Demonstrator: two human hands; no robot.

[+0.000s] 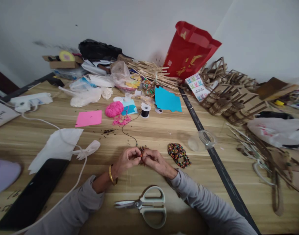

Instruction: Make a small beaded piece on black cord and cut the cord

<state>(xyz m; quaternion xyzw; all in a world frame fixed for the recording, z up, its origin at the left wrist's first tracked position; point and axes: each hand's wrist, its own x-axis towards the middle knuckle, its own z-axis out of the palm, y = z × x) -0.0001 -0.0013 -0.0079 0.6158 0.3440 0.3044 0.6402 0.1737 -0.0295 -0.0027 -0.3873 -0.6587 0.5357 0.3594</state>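
My left hand [127,160] and my right hand [155,160] meet above the middle of the table, fingertips pinched close together. Between them shows a bunch of small coloured beads [142,149], partly hidden by the fingers. From a spool of black cord [145,111] a thin cord [126,133] runs down to just beside the left fingertips. Right of my hands lies a coiled string of multicoloured beads [179,155]. Scissors with pale handles [153,207] rest below my wrists, blades pointing left.
A black phone-like slab [33,195], white cable [78,176] and white paper [56,147] lie left. Behind are pink yarn [114,109], pink paper [88,118], blue sheets [167,99] and a red bag [191,50]. Small woven baskets [234,102] crowd the right; a clear round container [206,139] is nearer.
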